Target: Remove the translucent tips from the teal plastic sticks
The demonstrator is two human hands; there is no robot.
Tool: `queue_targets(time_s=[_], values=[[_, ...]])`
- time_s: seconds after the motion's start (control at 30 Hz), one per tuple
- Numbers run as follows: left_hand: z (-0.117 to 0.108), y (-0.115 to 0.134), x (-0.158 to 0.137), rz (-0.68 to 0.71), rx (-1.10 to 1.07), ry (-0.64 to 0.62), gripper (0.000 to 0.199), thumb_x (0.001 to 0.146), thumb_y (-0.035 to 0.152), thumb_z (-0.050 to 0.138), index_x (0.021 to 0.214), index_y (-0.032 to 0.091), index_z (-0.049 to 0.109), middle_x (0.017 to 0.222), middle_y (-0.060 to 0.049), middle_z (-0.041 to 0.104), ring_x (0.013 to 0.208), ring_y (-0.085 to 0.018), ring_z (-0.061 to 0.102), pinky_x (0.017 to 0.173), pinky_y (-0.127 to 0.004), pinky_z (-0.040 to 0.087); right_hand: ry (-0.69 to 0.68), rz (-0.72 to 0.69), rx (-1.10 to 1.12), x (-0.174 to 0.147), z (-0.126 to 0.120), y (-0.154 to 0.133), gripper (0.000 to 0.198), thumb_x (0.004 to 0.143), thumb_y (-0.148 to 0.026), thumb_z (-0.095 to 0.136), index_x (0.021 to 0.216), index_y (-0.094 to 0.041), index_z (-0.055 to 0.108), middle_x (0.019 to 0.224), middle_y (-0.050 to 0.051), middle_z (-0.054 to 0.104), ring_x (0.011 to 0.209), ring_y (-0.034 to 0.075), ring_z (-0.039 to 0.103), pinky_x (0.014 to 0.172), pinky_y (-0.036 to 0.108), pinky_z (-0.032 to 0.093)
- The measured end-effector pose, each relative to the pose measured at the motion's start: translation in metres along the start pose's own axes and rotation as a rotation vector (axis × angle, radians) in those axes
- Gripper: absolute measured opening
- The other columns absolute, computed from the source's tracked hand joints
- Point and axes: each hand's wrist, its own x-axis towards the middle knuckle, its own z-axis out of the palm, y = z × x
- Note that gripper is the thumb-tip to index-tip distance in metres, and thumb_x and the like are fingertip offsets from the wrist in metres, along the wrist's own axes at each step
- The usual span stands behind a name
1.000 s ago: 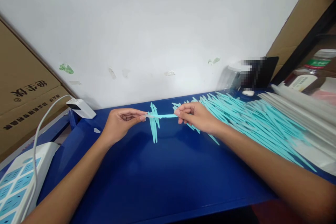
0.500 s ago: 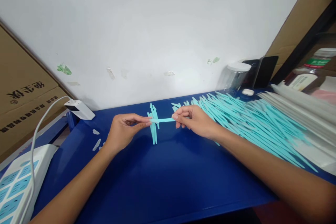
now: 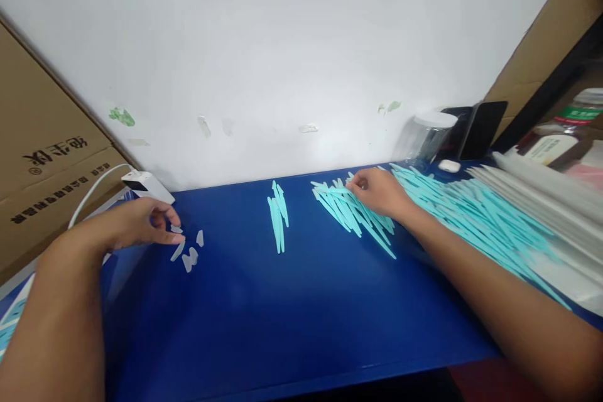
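Observation:
My right hand (image 3: 379,191) is pinched at the right end of a slim turquoise stick (image 3: 335,190), like a facial razor, over a small pile of similar sticks (image 3: 346,213). My left hand (image 3: 146,226) hovers at the left with thumb and fingers apart. Close to its fingertips lie several small translucent caps (image 3: 200,239), one of them partly between thumb and finger, seemingly on the table. Between my hands rests a separate little group of turquoise sticks (image 3: 277,217), touching neither hand.
A large heap of turquoise sticks (image 3: 475,220) covers the right of the blue table (image 3: 282,320), beside stacked pale sleeves (image 3: 541,195). Behind stand a clear jar (image 3: 426,138), a phone (image 3: 485,129) and a white case (image 3: 449,166). A white charger (image 3: 148,186) sits at back left.
My hands have parted from the stick they both held. The left moved left to the caps and opened; the right carried the stick right to the small pile.

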Motion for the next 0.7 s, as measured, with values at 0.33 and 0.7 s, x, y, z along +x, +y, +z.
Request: queue_targets(time_s=[0.33, 0.7], values=[[0.033, 0.038, 0.014, 0.166, -0.110, -0.232, 0.035, 0.065, 0.055, 0.088, 0.078, 0.024, 0.081, 0.062, -0.002, 0.067, 0.053, -0.018, 0.060, 0.048, -0.024, 0.043, -0.035, -0.366, 0.165, -0.032, 0.029, -0.043, 0.023, 0.101, -0.036, 0.057, 0.104, -0.023, 0.075, 0.095, 0.008, 0.075, 0.096, 0.028, 0.065, 0.104, 0.050, 0.045], [0.079, 0.102, 0.022, 0.316, -0.271, -0.012, 0.031, 0.083, 0.053, 0.077, 0.082, 0.023, 0.072, 0.068, 0.000, 0.068, 0.062, -0.018, 0.063, 0.057, -0.025, 0.045, -0.412, -0.564, 0.128, -0.055, 0.043, -0.066, 0.049, 0.109, -0.051, 0.044, 0.148, -0.028, 0.062, 0.157, 0.008, 0.056, 0.152, 0.038, 0.037, 0.122, 0.061, 0.026]])
